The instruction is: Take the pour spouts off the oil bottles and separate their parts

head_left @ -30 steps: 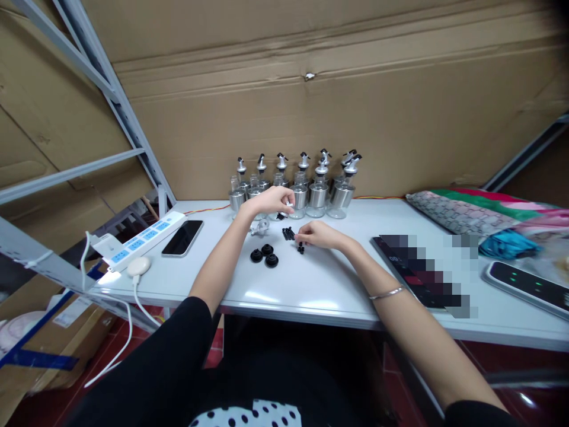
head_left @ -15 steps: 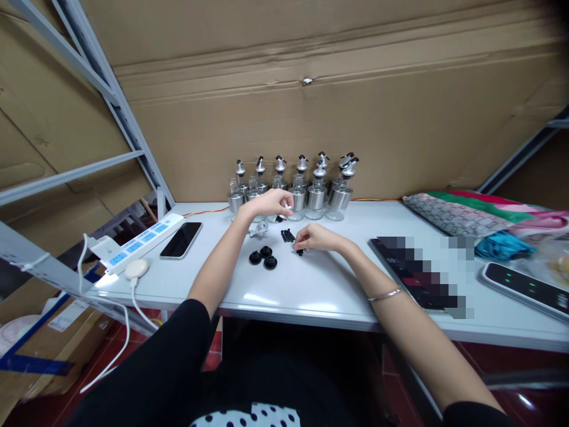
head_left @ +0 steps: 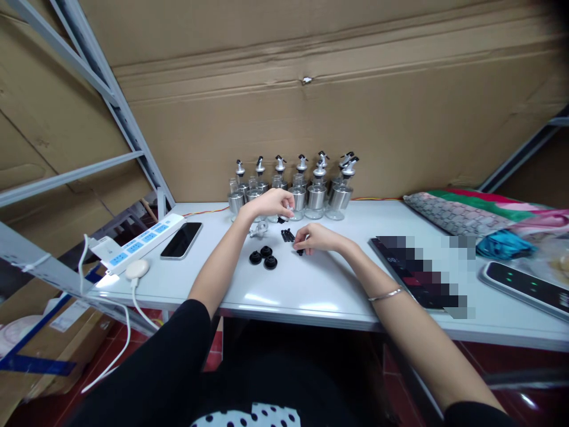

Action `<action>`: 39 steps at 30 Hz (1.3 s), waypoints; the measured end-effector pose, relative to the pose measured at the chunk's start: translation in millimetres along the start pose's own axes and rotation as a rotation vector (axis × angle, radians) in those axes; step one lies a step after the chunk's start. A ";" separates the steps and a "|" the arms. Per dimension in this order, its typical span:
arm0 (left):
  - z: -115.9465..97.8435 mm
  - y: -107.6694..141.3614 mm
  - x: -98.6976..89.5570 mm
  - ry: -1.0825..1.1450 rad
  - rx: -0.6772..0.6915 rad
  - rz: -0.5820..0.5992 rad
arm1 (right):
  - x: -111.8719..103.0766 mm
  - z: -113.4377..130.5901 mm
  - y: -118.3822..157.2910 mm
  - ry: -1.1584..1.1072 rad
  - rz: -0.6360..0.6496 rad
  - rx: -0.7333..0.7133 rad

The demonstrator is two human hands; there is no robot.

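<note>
My left hand (head_left: 274, 203) is closed in a pinch on a small silver-white piece (head_left: 290, 208), in front of the glass bottles; its exact kind is too small to tell. Just below those fingertips are some small black parts (head_left: 283, 219). My right hand (head_left: 316, 238) is closed near the table surface, its fingertips on a small black piece (head_left: 300, 252). Between the hands lies a group of slim black parts (head_left: 288, 235). Several round black stoppers (head_left: 270, 263) sit nearer the front edge. Silvery pieces (head_left: 258, 229) lie beside my left forearm.
Glass bottles with steel bands (head_left: 316, 197), several topped with pourer spouts, line the cardboard wall. To the left are a phone (head_left: 181, 241), a power strip (head_left: 144, 243) and a white round charger (head_left: 137, 269). A tablet-like screen (head_left: 400, 267) and bags (head_left: 453, 216) lie right.
The silver-white piece in my left hand has turned slightly and come a little lower. My right hand stays almost still at the black piece.
</note>
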State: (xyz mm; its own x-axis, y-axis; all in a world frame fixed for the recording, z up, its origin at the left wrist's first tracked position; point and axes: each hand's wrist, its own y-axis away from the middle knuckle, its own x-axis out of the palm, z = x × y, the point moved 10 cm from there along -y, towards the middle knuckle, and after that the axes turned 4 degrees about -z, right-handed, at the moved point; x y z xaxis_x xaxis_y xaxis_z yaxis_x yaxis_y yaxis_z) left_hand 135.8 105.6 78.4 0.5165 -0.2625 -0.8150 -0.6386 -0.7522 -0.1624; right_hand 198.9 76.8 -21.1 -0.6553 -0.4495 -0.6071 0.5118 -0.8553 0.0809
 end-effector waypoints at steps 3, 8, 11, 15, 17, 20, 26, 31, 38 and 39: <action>-1.0 0.9 -1.0 0.011 0.003 -0.004 | -0.2 -0.8 -0.5 -0.018 -0.006 0.000; -2.2 2.1 -2.0 0.003 0.004 -0.001 | 1.4 0.8 0.9 -0.028 0.009 -0.008; -3.0 1.8 -0.9 -0.008 0.000 -0.007 | 1.1 2.4 2.1 0.005 0.006 -0.003; -12.6 -0.3 0.0 0.000 0.065 -0.060 | -19.1 17.1 2.7 0.063 -0.196 -0.093; -17.3 -0.9 1.9 0.033 0.085 -0.070 | -33.7 25.4 4.6 0.003 -0.340 -0.156; -20.6 -1.8 1.2 0.080 0.087 -0.101 | -47.3 27.7 6.4 -0.167 -0.464 -0.195; -21.5 -5.5 -7.8 0.265 0.167 -0.228 | -54.3 23.9 8.7 -0.509 -0.485 -0.200; -21.6 -6.2 -7.4 0.351 0.197 -0.246 | -62.4 17.9 11.2 -0.743 -0.530 -0.193; -45.2 -5.0 5.5 0.151 0.266 -0.199 | -71.8 12.9 10.8 -0.827 -0.569 -0.221; -48.1 -5.0 5.6 0.102 0.276 -0.214 | -71.2 14.0 10.9 -0.821 -0.564 -0.226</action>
State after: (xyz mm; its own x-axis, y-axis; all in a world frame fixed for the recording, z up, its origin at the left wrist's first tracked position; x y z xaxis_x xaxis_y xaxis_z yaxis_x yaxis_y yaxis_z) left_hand 169.3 78.8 101.5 0.7004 -0.1859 -0.6891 -0.6328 -0.6084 -0.4790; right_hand 243.5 95.9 34.0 -0.9683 -0.1073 0.2257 0.0484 -0.9666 -0.2518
